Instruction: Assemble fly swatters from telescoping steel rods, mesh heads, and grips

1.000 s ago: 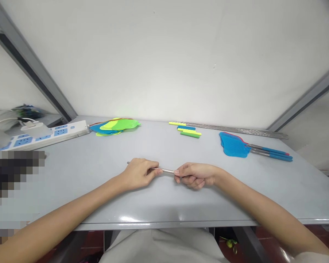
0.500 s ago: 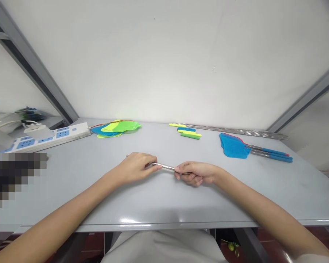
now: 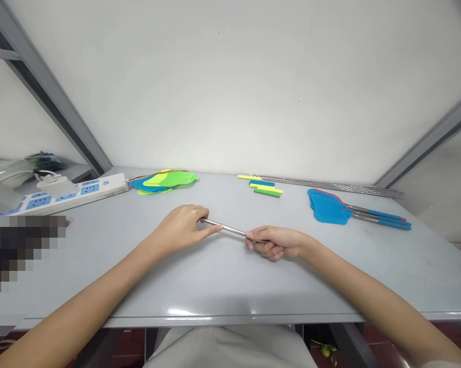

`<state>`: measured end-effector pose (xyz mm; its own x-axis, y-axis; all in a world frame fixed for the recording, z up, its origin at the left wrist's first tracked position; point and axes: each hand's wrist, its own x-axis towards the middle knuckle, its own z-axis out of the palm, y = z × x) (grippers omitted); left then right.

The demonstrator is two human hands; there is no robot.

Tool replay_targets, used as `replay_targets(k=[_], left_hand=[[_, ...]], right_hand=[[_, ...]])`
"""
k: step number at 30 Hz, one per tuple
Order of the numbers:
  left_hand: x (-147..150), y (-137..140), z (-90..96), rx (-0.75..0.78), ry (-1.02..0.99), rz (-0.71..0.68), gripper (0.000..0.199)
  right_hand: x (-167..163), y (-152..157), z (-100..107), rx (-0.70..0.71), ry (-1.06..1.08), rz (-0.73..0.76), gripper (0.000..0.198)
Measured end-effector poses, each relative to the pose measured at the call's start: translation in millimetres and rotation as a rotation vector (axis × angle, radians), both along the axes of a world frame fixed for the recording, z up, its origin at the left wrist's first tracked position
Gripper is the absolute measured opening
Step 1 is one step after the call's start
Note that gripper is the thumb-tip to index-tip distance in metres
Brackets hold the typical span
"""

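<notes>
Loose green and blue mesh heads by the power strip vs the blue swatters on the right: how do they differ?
The loose green and blue mesh swatter heads lie stacked with no rods showing; the blue swatters have metal rods with blue grips. The stack mixes bright green and blue; the right-hand heads are mostly blue, with a red edge beneath. Both lie flat on the grey table.

A pale grey table (image 3: 230, 286) with a glossy front edge fills the lower frame, backed by a plain white wall (image 3: 230, 87) across the top, grey metal frame bars (image 3: 46, 87) slanting at upper left and right, and dark reddish floor (image 3: 127, 342) showing below the table edge.
</notes>
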<state>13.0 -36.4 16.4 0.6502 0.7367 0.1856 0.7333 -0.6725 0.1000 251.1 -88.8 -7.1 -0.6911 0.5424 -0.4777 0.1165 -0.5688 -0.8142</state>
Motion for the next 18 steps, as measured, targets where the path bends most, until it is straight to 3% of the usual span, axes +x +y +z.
replay_targets(k=[10, 18], left_hand=[[-1.6, 1.1, -5.8, -0.076, 0.015, 0.064, 0.047], [2.7, 1.7, -16.3, -0.039, 0.035, 0.079, 0.051]], right_hand=[[0.3, 0.1, -1.7, 0.011, -0.025, 0.018, 0.028], [-3.7, -4.0, -2.0, 0.051, -0.059, 0.018, 0.03]])
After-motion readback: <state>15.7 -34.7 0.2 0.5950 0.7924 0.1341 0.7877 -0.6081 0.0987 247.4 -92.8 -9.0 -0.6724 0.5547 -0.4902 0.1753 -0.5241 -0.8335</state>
